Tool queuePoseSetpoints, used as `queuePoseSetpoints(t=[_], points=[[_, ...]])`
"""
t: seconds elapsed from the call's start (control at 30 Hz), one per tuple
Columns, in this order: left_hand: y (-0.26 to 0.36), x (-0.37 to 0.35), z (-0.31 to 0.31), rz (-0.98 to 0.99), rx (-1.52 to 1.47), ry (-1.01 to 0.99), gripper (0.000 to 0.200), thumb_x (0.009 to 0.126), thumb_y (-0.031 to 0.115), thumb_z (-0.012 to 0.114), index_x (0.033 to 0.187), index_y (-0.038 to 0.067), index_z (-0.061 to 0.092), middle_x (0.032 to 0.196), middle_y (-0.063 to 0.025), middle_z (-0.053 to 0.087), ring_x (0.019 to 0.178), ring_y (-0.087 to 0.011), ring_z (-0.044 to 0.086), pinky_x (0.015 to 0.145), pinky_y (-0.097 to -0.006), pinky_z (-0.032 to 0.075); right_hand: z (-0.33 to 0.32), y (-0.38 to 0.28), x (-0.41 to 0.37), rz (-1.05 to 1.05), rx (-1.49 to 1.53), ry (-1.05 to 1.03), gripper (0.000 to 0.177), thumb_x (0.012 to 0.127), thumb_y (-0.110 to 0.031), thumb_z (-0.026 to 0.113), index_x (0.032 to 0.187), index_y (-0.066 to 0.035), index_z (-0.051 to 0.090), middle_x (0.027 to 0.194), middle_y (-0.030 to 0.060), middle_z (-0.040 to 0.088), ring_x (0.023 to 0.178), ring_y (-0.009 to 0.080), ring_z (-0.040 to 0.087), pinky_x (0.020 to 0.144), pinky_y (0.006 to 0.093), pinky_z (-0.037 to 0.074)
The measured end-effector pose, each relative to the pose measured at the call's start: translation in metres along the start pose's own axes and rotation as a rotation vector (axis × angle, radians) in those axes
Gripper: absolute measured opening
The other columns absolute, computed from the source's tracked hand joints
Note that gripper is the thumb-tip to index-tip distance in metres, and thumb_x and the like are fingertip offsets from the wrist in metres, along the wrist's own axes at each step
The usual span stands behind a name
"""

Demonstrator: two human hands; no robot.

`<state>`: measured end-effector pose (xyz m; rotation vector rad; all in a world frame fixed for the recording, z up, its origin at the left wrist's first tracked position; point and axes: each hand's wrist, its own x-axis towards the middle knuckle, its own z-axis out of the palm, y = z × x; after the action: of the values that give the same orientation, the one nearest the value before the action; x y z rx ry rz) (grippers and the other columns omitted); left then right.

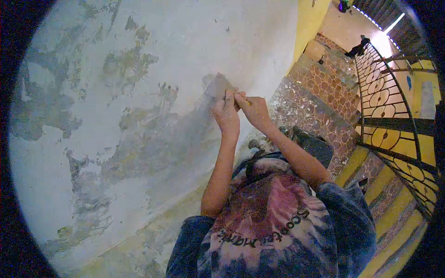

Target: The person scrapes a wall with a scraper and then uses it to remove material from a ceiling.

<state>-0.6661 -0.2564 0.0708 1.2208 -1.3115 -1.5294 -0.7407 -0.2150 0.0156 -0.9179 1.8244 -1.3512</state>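
A scraper with a flat grey blade (216, 87) lies against the white, patchy wall (185, 51). My right hand (255, 111) is closed round its handle, and a bit of yellow shows by the fingers. Close beside it, my left hand (226, 115) is also closed on the scraper, its fingers near the base of the blade. The two hands almost touch. Around the blade the wall has a bare grey patch, and more grey and greenish areas with peeled paint spread to the left and below.
Pale flakes of debris (289, 99) litter the stone-patterned floor (338, 69) at my right. Steps with yellow edges (354, 164) run down at the lower right. A black metal railing (384, 99) borders them. The yellow wall edge (303, 34) stands ahead.
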Motion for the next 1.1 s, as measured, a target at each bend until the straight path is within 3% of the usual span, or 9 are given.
queuePoseSetpoints(t=[0.17,0.27,0.37,0.43,0.47,0.53,0.93,1.07,1.1], points=[[-0.011,-0.002,-0.002,-0.013,0.036,0.024,0.039,0.093,0.026,0.049,0.093,-0.011,0.061,0.083,-0.0159,0.067,0.072,-0.0185,0.064,0.064,-0.0279,0.053,0.011,0.017,0.001,0.055,0.088,-0.047,0.050,0.086,-0.046,0.051,0.074,-0.001,0.067,0.068,0.0202,0.063,0.060,0.0310,0.063,0.056,0.0389,0.048],[0.007,-0.003,-0.003,0.016,0.066,0.042,0.039,0.093,0.026,0.049,0.092,-0.010,0.061,0.081,-0.0154,0.066,0.071,-0.0177,0.064,0.063,-0.0285,0.053,0.016,0.016,0.000,-0.160,-0.043,-0.004,0.048,0.088,-0.044,0.050,0.074,-0.002,0.068,0.068,0.0187,0.064,0.061,0.0317,0.063,0.056,0.0393,0.048],[0.009,0.001,-0.010,0.068,0.192,0.053,0.039,0.093,0.027,0.049,0.089,-0.010,0.062,0.077,-0.0145,0.066,0.068,-0.0159,0.063,0.062,-0.0289,0.052,0.004,-0.022,-0.002,-0.123,0.075,0.054,0.050,0.089,-0.040,0.050,0.065,0.002,0.060,0.054,0.0139,0.058,0.053,0.0218,0.060,0.051,0.0344,0.045],[0.004,0.004,-0.009,0.112,0.245,0.058,0.039,0.093,0.027,0.050,0.087,-0.009,0.063,0.074,-0.0141,0.066,0.067,-0.0149,0.062,0.062,-0.0288,0.052,0.020,0.010,0.003,-0.283,-0.103,0.020,0.050,0.089,-0.044,0.047,0.072,-0.001,0.066,0.065,0.0181,0.062,0.060,0.0320,0.063,0.055,0.0400,0.047],[0.000,-0.002,-0.006,0.080,0.169,0.069,0.040,0.092,0.027,0.051,0.084,-0.009,0.063,0.073,-0.0140,0.065,0.066,-0.0145,0.062,0.061,-0.0286,0.052,0.020,0.011,0.001,-0.287,-0.104,0.022,0.050,0.089,-0.044,0.047,0.072,-0.001,0.066,0.065,0.0181,0.062,0.060,0.0320,0.063,0.055,0.0400,0.047],[-0.002,-0.003,-0.007,0.045,0.093,0.081,0.041,0.092,0.028,0.051,0.081,-0.009,0.063,0.071,-0.0139,0.065,0.064,-0.0142,0.062,0.061,-0.0284,0.052,0.021,0.014,-0.008,-0.012,0.067,-0.001,0.052,0.089,-0.044,0.047,0.072,0.000,0.066,0.064,0.0186,0.062,0.058,0.0326,0.062,0.055,0.0400,0.047],[0.015,-0.008,-0.007,0.016,0.225,0.046,0.039,0.094,0.025,0.048,0.089,-0.010,0.063,0.077,-0.0145,0.067,0.064,-0.0167,0.063,0.061,-0.0290,0.053,0.010,-0.016,-0.009,0.001,0.088,0.002,0.052,0.088,-0.047,0.050,0.075,0.001,0.067,0.064,0.0180,0.063,0.056,0.0298,0.062,0.054,0.0378,0.047],[0.028,-0.004,-0.008,0.138,0.237,0.006,0.039,0.094,0.025,0.047,0.091,-0.010,0.063,0.077,-0.0140,0.067,0.066,-0.0166,0.063,0.060,-0.0281,0.052,0.003,-0.034,-0.005,0.093,-0.017,-0.041,0.050,0.088,-0.046,0.049,0.075,-0.001,0.067,0.068,0.0168,0.064,0.060,0.0295,0.064,0.055,0.0374,0.048],[0.029,-0.005,-0.007,0.156,0.280,0.005,0.039,0.094,0.026,0.047,0.092,-0.009,0.063,0.076,-0.0137,0.067,0.066,-0.0163,0.063,0.060,-0.0278,0.052,0.010,-0.025,-0.007,0.013,0.103,0.013,0.049,0.089,-0.043,0.051,0.073,0.001,0.066,0.061,0.0165,0.060,0.055,0.0233,0.060,0.052,0.0353,0.045]])
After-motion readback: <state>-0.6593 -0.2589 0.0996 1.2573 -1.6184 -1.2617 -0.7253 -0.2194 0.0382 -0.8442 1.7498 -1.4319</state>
